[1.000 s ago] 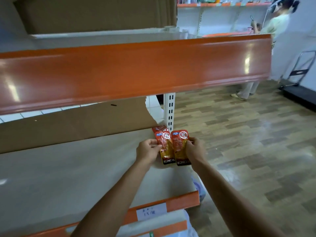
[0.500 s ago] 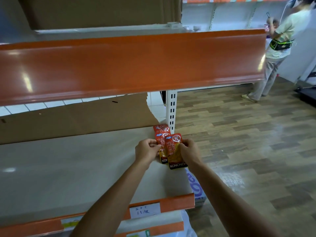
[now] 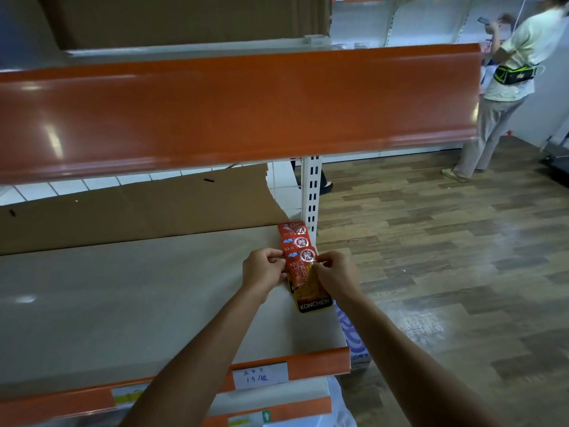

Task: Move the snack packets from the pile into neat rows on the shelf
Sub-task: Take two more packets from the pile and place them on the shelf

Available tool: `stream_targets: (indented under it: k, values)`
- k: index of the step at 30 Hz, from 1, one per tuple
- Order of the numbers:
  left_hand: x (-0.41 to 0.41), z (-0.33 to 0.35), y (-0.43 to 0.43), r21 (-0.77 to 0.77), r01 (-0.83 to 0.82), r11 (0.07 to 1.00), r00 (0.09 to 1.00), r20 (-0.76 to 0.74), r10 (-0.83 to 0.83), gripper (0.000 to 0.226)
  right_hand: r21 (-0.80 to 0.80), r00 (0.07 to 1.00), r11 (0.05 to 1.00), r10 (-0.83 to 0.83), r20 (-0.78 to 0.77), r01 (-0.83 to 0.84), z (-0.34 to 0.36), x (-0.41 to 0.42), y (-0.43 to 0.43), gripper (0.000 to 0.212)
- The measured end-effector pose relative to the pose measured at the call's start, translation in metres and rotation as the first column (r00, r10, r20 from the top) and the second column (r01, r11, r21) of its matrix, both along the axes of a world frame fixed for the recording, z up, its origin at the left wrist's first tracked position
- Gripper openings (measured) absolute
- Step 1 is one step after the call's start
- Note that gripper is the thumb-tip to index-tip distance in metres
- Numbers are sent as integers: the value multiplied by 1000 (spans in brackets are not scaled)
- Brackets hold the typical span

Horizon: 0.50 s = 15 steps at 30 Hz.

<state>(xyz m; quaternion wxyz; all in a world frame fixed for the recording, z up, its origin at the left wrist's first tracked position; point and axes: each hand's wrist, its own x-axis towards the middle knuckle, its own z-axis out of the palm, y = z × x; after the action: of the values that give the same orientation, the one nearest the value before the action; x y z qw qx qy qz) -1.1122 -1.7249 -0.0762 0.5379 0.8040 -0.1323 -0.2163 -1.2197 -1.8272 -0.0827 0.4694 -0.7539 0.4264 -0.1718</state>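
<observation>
l hand & r hand pinch front snack pkt at shelf r end

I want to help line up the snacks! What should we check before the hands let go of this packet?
1. Grip: left hand and right hand pinch the front snack packet by its sides: ok.
2. Print faces up, like the two packets behind: ok.
3. In line with that row, overlapping it: ok.
4. Flat on the shelf: cannot tell, hands hide it.
5. Inside the shelf's right edge: cannot tell, very close.
</observation>
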Motion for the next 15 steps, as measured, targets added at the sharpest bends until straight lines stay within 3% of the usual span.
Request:
stream_targets:
  k: [8, 15]
  values:
    - [-2, 1, 1, 19, 17, 1000, 1000, 25, -18, 20, -179, 991, 983, 13, -130, -37, 6, 2, 3, 26]
    - [-2, 3, 4, 46, 40, 998, 997, 62, -43, 24, -199, 988, 979, 17, -152, -47, 7, 2, 5, 25]
